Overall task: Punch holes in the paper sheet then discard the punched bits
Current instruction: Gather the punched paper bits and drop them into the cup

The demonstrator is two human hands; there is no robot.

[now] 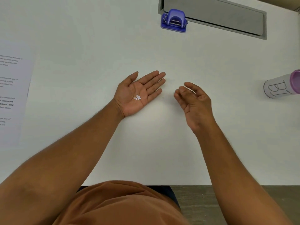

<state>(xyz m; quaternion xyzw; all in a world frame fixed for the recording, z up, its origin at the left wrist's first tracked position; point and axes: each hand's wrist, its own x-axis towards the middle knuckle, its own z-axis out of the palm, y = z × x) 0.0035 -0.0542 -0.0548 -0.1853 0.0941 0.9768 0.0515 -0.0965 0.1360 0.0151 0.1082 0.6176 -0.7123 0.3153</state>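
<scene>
My left hand (129,90) lies palm up on the white table, fingers flat and spread. Several small white punched paper bits (137,97) rest in a little pile in its palm. My right hand (194,104) hovers just to the right, fingers loosely curled, thumb toward the left hand, with nothing in it. The printed paper sheet (13,88) lies at the far left edge of the view. The blue hole punch (174,20) stands at the back of the table, well beyond both hands.
A white cylindrical container (279,86) with a purple rim and handwritten letters lies at the right edge. A grey metal cable flap (214,17) is set into the table behind the punch. The table's near edge (211,185) runs just in front of my body.
</scene>
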